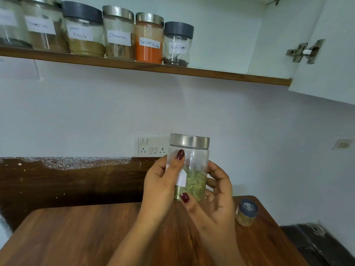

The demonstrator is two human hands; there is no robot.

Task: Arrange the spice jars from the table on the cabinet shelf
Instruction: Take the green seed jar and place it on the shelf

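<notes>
Shelf room lay open above and right of the held jar (194, 163), where the wooden cabinet shelf (221, 73) ran on past the Black Pepper jar (177, 45) to the cabinet's side wall. Both hands gripped the steel-lidded jar of green seeds upright: the left hand (159, 181) curled round its left side, thumb across the front, and the right hand (217, 191) wrapped its right side and base. Below it spread the brown wooden table (76, 231), where a small dark-capped jar (246, 213) sat to the lower right. A socket panel (152, 146) showed just behind it on the white wall. Labelled jars lined the shelf above and left; the open cabinet door (330, 73) hung upper right.
</notes>
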